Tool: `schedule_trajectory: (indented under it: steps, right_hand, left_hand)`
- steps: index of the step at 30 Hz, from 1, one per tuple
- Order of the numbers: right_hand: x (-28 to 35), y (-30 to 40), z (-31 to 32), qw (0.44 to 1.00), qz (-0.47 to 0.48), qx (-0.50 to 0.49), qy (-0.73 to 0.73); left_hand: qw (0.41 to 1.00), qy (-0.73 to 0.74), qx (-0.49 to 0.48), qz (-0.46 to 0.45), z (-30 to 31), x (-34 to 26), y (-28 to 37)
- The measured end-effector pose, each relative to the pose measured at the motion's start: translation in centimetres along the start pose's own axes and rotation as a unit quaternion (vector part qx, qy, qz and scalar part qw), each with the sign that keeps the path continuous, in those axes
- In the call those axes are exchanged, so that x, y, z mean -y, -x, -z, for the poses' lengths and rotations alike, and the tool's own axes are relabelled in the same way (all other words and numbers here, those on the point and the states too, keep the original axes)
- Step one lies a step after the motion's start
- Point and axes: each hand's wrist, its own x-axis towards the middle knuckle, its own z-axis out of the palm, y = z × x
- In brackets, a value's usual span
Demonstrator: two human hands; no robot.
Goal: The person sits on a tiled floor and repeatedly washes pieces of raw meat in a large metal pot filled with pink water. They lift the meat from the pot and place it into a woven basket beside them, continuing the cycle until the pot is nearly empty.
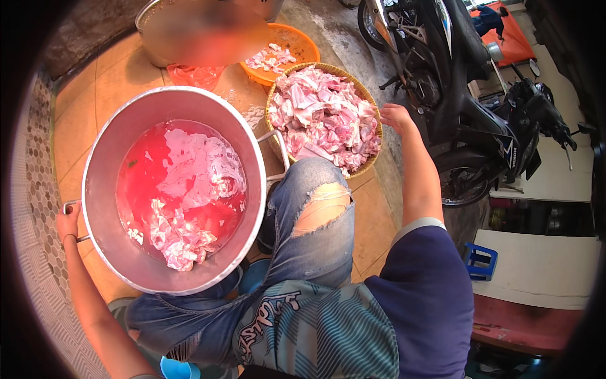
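A large aluminium pot (97,161) stands before me, tilted towards my legs. Red, bloody-looking liquid (147,175) fills its lower part, with pieces of raw meat (182,241) lying in it. At the pot's left side, my left hand (70,222) is closed around the metal handle (71,203). Beyond my knee, a round woven basket (374,158) is heaped with raw, pale pink meat on bone (326,118). My right hand (396,117) is at the basket's right rim with fingers stretched towards it; whether they touch is unclear. I see nothing held in it.
An orange basin (303,42) with meat scraps sits behind the basket, beside a red plastic bag (196,76) and another metal pot (151,52), partly blurred. Motorbikes (450,94) stand to the right. A blue plastic container (179,368) is near my legs. A person (490,20) is farther off.
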Motion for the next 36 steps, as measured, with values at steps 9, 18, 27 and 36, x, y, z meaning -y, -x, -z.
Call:
schedule_trajectory:
  steps: [9, 18, 27, 36]
  right_hand:
    - [14.6, 3.9, -12.8, 0.954, 0.297, -0.028, -0.009]
    - [19.6, 20.6, -52.8, 0.677, 0.425, 0.518, 0.305]
    - [9.7, 28.2, -75.1, 0.599, 0.448, 0.426, 0.509]
    - [1.0, 29.9, -81.3, 0.529, 0.393, 0.451, 0.602]
  left_hand:
    - [1.000, 0.021, -0.016, -0.008, 1.0, -1.4, 1.3]
    - [1.000, 0.014, 0.000, 0.018, 3.1, -4.0, 3.4]
    - [0.999, 0.019, 0.021, 0.035, 3.4, -4.3, 3.8]
    - [0.997, 0.031, 0.047, 0.043, 3.4, -4.1, 3.5]
